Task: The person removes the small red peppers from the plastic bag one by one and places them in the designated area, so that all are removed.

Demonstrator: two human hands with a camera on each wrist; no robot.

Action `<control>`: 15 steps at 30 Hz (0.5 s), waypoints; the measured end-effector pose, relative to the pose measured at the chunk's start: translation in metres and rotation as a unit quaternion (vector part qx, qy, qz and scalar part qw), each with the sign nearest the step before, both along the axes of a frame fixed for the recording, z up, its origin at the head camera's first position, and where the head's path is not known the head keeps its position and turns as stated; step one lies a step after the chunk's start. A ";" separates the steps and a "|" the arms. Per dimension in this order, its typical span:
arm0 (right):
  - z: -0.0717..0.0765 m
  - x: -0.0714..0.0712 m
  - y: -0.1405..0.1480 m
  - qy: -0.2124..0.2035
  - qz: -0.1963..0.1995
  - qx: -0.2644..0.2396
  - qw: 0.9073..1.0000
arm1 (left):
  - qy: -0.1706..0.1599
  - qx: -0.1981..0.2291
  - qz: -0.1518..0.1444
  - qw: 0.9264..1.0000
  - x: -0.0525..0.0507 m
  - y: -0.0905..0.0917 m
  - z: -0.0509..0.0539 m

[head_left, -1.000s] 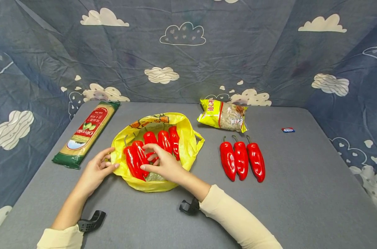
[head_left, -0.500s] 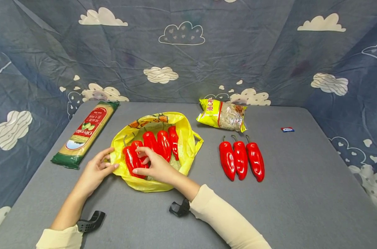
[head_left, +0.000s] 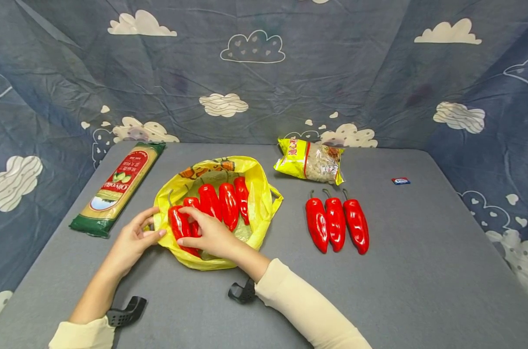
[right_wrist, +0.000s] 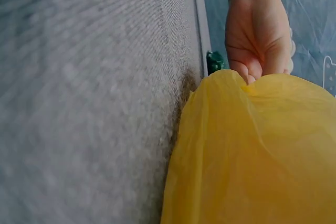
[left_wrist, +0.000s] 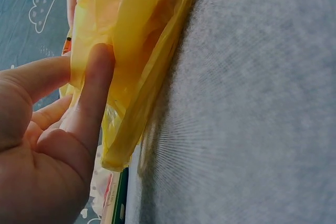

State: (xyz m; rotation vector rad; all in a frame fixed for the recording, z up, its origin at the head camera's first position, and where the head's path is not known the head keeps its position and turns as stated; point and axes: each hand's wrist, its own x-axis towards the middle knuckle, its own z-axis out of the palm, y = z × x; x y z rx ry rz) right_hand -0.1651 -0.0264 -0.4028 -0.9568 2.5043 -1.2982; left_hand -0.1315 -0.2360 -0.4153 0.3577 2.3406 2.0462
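Note:
A yellow plastic bag lies open-mouthed on the table with several red peppers inside. My left hand pinches the bag's left rim between thumb and fingers, which the left wrist view shows close up. Inside the bag my right hand is over the leftmost pepper, index finger and thumb spread apart along it and touching it. The bag hides this hand in the right wrist view. Three more red peppers lie in a row on the table, right of the bag.
A long spaghetti packet lies at the left edge. Behind the loose peppers is a yellow and clear food packet. One tiny red-and-blue wrapper sits farther right. Cloud-patterned cloth hangs around the table.
My right hand has moved left across the bagged peppers to the leftmost one, which has shifted slightly left. The left hand keeps its hold on the rim.

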 end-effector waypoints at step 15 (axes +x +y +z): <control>0.005 0.004 0.012 -0.042 -0.003 -0.116 0.992 | 0.014 0.010 -0.012 1.000 0.001 0.001 0.001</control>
